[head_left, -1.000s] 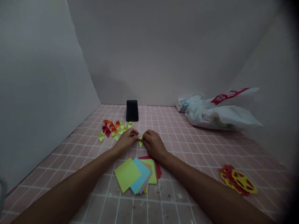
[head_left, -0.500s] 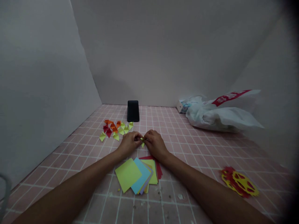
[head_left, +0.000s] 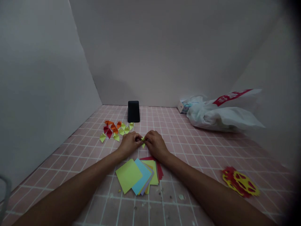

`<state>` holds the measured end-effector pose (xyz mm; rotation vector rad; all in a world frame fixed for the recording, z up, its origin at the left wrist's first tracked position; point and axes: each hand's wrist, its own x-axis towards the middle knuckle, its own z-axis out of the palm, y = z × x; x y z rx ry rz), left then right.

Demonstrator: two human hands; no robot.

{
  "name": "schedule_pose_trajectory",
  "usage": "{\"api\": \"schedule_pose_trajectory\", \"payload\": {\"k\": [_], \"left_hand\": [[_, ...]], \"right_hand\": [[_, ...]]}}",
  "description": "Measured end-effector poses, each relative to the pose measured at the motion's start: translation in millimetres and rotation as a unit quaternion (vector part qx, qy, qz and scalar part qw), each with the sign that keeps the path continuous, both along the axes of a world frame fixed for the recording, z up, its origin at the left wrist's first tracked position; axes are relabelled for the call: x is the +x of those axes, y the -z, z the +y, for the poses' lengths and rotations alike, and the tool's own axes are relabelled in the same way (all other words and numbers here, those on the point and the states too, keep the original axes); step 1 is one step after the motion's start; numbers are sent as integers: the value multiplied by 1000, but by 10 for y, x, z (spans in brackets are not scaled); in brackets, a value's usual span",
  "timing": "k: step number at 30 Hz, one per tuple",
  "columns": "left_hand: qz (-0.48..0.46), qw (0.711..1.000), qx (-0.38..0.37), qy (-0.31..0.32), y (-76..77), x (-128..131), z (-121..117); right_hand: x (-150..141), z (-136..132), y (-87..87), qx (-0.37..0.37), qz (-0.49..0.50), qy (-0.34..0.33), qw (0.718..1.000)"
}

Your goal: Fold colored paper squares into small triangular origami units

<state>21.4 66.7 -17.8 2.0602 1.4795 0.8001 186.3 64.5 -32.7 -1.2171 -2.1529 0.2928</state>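
Observation:
Between my two hands is a small yellow folded paper piece (head_left: 143, 145), its lower tip pointing toward me. My left hand (head_left: 129, 142) pinches its left side, and my right hand (head_left: 155, 143) pinches the right side; the fingers hide its upper part. Just in front of my wrists lies a fanned stack of square paper sheets (head_left: 129, 175) in yellow, blue, purple and red. Beyond my left hand sit several small folded paper pieces, among them yellow ones (head_left: 116, 137), orange ones (head_left: 114, 127) and red ones (head_left: 109, 133).
A black phone-like slab (head_left: 133, 111) lies at the back of the pink tiled surface (head_left: 192, 163). At the back right, a white plastic bag (head_left: 221, 117) rests against a small box (head_left: 182, 106). Red and yellow cut-out shapes (head_left: 242, 182) lie at the right. Walls stand behind and at the sides.
Almost nothing differs. The whole view has shifted very slightly, and both hands keep their pinch on the yellow folded paper.

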Motion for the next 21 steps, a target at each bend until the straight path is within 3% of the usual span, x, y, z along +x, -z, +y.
{"api": "schedule_pose_trajectory", "payload": {"k": [7,21], "left_hand": [[26,999,3,-28,2,6,-14],[43,999,21,-14,-8,-8,-23]], "right_hand": [[2,24,33,1,-6,-2,1000],[-1,20,30,0,0,-2,1000]]}}
